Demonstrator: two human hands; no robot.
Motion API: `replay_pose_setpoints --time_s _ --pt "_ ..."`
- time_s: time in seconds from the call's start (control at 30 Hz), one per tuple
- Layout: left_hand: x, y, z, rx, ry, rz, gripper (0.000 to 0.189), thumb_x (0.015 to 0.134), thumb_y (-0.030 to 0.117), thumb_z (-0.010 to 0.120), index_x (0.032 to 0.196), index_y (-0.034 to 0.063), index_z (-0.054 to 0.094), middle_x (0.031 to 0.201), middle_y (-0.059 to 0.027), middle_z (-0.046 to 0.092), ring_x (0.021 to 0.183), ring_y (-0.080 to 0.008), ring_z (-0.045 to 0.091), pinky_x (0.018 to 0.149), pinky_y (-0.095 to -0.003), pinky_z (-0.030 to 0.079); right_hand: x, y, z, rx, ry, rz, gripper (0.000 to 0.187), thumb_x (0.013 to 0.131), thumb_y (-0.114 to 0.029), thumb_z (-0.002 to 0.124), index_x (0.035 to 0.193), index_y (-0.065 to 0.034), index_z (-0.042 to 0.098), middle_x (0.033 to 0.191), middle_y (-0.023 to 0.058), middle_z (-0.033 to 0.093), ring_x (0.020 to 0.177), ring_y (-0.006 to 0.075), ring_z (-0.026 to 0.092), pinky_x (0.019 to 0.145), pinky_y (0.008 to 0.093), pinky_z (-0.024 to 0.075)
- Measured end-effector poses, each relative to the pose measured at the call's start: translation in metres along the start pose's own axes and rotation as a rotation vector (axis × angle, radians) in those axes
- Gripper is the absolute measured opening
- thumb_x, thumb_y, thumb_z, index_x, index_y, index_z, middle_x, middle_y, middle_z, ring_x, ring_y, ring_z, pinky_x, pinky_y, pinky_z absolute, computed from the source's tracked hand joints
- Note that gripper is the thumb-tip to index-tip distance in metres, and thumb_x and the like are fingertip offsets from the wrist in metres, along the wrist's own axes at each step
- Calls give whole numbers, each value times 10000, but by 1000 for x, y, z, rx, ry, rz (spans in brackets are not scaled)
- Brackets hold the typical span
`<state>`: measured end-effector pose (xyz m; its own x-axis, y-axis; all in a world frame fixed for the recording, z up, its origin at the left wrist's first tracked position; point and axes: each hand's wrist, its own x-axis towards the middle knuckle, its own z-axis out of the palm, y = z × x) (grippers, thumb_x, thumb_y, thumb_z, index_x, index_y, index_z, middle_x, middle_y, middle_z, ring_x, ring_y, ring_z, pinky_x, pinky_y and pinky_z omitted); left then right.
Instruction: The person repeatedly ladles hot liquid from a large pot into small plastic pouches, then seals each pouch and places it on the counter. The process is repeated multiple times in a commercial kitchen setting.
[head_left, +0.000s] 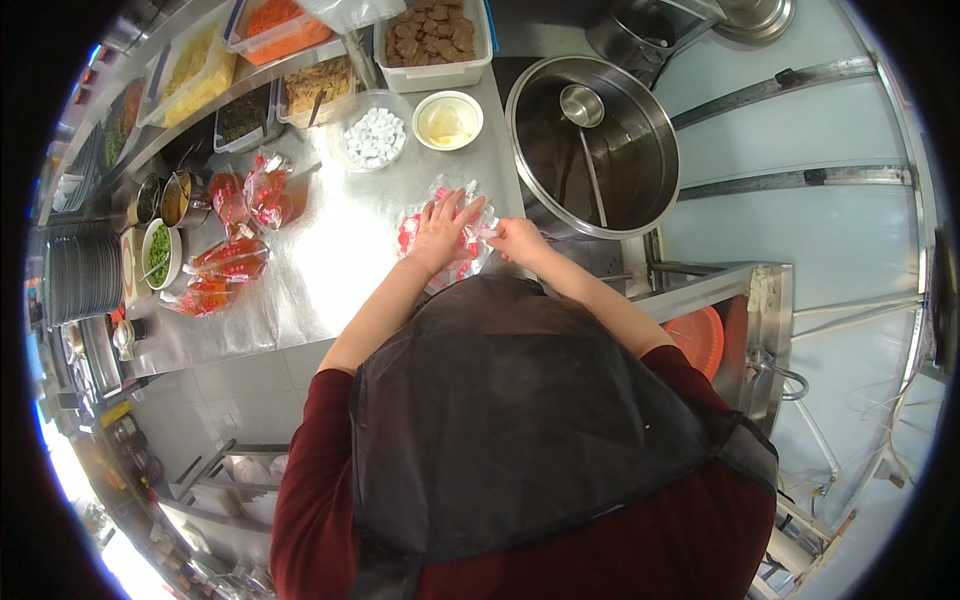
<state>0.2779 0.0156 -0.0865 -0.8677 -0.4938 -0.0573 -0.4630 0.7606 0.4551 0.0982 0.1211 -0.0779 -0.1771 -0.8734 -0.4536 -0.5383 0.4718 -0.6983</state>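
Clear plastic bags with red print (480, 259) lie in a loose pile on the steel counter in front of me. My left hand (442, 238) is spread flat over the pile, fingers apart, pressing on it. At the pile's right edge, my right hand (523, 241) pinches the end of a bag between thumb and fingers. Just beyond are a clear bowl of small white plastic pieces (375, 139) and a white bowl (448, 120) with a little yellowish content. To the left lie several filled bags of orange-red liquid (229, 259), also printed in red.
A large steel pot (517, 112) of dark liquid, with a ladle (582, 106) in it, stands right of the counter. Sliced meat fills a white tub (439, 79) at the back. Food containers line a shelf (225, 94); stacked plates (84, 274) stand far left.
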Motion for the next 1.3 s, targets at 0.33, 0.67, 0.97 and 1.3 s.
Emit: replay_pose_setpoints --time_s 0.33,0.67,0.97,1.3 --pt "-5 -17 10 -50 142 103 551 688 295 845 1197 227 645 1467 -86 425 1363 -321 413 1137 -539 327 14 -16 -6 -134 -68 -243 272 884 -264 677 913 4 704 736 186 675 689 317 667 646 410 508" --pt "-6 -26 -27 -400 320 -104 359 803 234 791 1127 123 682 1122 -97 545 1023 -313 574 922 -444 463 41 -68 -37 30 -232 -357 248 941 -211 650 949 33 691 766 106 632 661 160 627 618 324 503" --pt "16 -45 -72 -340 386 -278 236 921 272 686 1082 103 657 1032 -97 596 878 -329 632 764 -421 512 146 -114 -85 -96 435 -472 230 891 -221 665 903 2 722 871 198 709 834 363 693 756 442 534" --pt "35 -50 -78 -383 377 -297 238 893 252 716 1034 68 663 916 -103 608 839 -289 634 753 -403 506 210 -132 -73 -99 150 19 316 761 -275 757 769 39 724 809 217 720 712 302 710 658 394 555"
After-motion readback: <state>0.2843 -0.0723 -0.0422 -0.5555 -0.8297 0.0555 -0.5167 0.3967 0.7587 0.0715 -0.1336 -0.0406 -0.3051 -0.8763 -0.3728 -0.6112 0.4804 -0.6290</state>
